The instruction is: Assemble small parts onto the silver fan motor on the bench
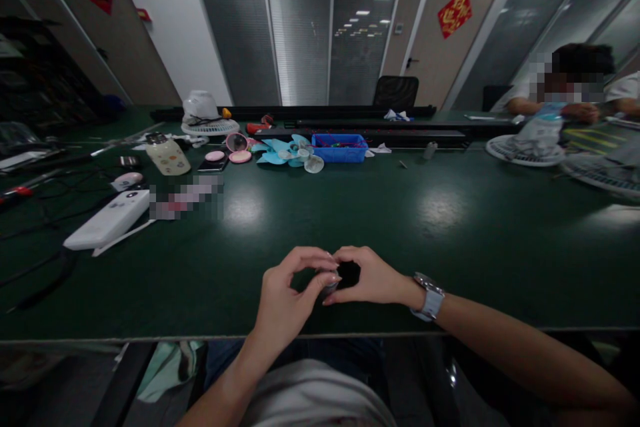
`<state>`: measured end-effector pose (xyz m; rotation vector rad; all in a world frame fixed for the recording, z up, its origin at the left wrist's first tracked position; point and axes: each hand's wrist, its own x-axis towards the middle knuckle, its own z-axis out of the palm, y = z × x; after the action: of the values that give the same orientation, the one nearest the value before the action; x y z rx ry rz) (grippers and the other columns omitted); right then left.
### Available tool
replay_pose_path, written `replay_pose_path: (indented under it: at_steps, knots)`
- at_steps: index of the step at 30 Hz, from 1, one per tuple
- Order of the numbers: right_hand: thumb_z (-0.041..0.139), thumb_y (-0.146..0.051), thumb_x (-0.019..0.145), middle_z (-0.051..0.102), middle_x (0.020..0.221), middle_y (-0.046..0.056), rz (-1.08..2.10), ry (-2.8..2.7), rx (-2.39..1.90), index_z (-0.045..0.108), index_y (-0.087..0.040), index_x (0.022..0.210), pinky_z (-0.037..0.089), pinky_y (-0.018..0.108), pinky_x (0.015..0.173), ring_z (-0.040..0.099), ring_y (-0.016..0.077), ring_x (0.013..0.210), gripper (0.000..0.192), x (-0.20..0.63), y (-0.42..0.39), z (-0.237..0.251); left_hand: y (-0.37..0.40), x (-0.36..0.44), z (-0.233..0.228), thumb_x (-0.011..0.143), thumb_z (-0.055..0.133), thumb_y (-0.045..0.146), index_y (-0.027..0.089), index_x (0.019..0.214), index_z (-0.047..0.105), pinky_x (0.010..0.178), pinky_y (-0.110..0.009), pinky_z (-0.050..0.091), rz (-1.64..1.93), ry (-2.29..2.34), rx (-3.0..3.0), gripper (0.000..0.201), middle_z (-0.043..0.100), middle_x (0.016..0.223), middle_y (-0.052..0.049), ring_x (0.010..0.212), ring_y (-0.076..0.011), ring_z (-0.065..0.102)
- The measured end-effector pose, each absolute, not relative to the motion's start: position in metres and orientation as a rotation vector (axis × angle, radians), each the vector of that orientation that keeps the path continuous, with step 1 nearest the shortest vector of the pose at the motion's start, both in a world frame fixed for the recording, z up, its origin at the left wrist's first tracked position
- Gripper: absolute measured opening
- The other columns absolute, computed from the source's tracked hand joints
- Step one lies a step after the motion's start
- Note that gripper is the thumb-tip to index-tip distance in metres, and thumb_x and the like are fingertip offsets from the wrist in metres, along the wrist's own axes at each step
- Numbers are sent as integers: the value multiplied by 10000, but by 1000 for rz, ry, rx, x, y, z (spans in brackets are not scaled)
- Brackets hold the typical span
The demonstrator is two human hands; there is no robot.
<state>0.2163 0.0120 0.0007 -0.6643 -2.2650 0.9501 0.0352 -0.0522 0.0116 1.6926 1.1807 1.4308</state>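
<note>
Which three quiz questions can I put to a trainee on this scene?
1. Fill in: the small grey cylindrical object is between the ____ of the bare left hand and bare right hand.
2. True or false: the round-faced, pale-strapped watch is on the right wrist.
3. Which is nearer the blue rectangular plastic box: A, cream bottle with dark cap; B, light-blue plastic fan blades?
Key: 1 fingers; 2 true; 3 B.

Fingers (pixel 310 257) of the left hand (pixel 280 297) and right hand (pixel 377 277) conceal most of a small gray object (pixel 330 289), its shape unclear. Pixelation masks a pinkish item (pixel 187 198) on the desk (pixel 340 213); the right edge crops a co-worker (pixel 629 88) and a white grille (pixel 607 173).
</note>
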Motion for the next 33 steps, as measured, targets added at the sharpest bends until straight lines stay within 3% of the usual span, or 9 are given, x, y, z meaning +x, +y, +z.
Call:
replay_pose_path:
  at_steps: [7,13,19,25,28,33]
  knots:
    - [891,-362,653,720,865,9,965,-2252,-641,698,-160,920,468,269,757,678,193,830,386,216,11,1,-53,29,10,815,749,181,222,1032,615,872,-283,522,1353,1221,1665,259,780,888,7,907,-183,734]
    - [890,-339,659,726,854,11,976,-2253,-645,707,-162,889,473,276,756,679,194,824,343,215,10,4,-55,25,10,851,721,226,253,1171,576,1023,-336,449,1260,1172,1684,352,758,1097,-20,1105,-206,677]
    - [887,-333,666,729,906,15,1005,-2257,-633,711,-174,998,480,274,779,677,188,852,408,215,12,1,-56,19,13,874,693,293,280,1261,539,941,-363,513,1097,1239,1774,417,748,1150,-36,1086,-250,695]
    - [879,-363,670,733,901,19,980,-2238,-624,714,-174,943,481,284,790,678,204,873,371,216,12,-1,-61,15,17,922,622,241,301,1371,463,1080,-439,400,1067,1313,2133,481,695,1257,-34,1291,-260,539]
    - [869,-351,684,737,934,25,1004,-2236,-613,714,-176,950,483,288,804,681,206,889,354,216,13,-1,-62,19,15,913,627,203,295,1334,487,1055,-424,426,1137,1282,2143,454,651,1309,-49,1257,-249,563]
    - [882,-348,665,730,892,22,999,-2250,-636,707,-163,925,478,289,781,682,201,846,363,217,13,1,-60,26,13,889,650,183,257,1210,560,950,-399,496,1278,1326,2024,342,731,1110,-59,1094,-245,659]
